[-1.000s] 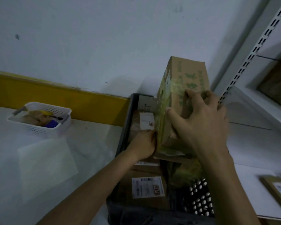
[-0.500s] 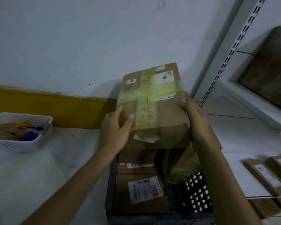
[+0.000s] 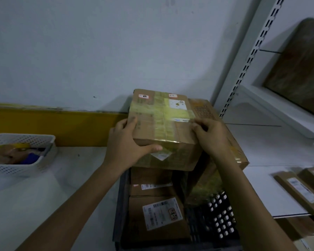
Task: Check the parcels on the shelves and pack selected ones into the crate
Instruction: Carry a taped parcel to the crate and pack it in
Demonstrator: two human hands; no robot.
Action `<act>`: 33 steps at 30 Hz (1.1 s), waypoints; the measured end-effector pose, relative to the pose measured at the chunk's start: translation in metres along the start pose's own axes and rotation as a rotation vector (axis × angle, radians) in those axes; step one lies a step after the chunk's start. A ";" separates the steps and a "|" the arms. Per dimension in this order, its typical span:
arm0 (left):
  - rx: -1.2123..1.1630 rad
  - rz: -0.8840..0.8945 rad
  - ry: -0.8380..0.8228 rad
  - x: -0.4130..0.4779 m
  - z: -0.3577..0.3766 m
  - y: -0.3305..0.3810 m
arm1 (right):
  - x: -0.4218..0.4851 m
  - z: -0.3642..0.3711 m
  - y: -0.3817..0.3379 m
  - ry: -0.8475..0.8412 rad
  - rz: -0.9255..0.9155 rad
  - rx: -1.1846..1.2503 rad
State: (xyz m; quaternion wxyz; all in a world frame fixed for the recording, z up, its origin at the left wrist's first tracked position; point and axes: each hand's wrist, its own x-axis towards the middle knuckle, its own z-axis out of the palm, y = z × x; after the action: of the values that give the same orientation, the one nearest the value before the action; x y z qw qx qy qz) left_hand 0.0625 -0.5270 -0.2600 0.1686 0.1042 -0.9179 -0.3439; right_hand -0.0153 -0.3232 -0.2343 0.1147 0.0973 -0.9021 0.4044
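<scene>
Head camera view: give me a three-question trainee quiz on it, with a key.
1. True or false: the left hand and the right hand both hold the taped parcel.
2. Where does the white perforated basket stand? A) on the table, left of the black crate; B) inside the crate; C) on a shelf.
3. Fill in: the nearest parcel inside the crate carries a white shipping ___.
Key: 1 true; 2 A; 3 label.
</scene>
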 end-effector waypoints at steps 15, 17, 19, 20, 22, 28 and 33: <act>0.254 0.301 -0.039 0.001 0.046 -0.025 | -0.025 0.033 0.006 -0.447 -0.323 -0.864; 0.321 0.347 -0.010 0.001 0.055 -0.036 | -0.026 0.038 0.006 -0.523 -0.340 -0.946; 0.385 0.379 0.015 0.002 0.060 -0.038 | -0.029 0.046 0.005 -0.540 -0.320 -1.015; 0.410 0.384 0.017 0.002 0.061 -0.037 | -0.031 0.052 0.003 -0.527 -0.286 -1.023; 0.423 0.406 0.043 0.003 0.062 -0.039 | -0.039 0.064 0.000 -0.468 -0.196 -1.007; 0.600 0.541 -0.076 0.003 0.075 -0.045 | -0.053 0.089 0.034 -0.293 -0.141 -0.901; 0.610 0.485 -0.123 0.005 0.072 -0.040 | -0.051 0.083 0.030 -0.395 -0.145 -0.869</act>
State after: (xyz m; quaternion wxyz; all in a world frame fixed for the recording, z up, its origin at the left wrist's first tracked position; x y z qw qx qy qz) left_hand 0.0330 -0.5153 -0.3366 0.1507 -0.0912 -0.9843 -0.0112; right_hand 0.0145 -0.3621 -0.3234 -0.0007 0.1778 -0.9830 -0.0453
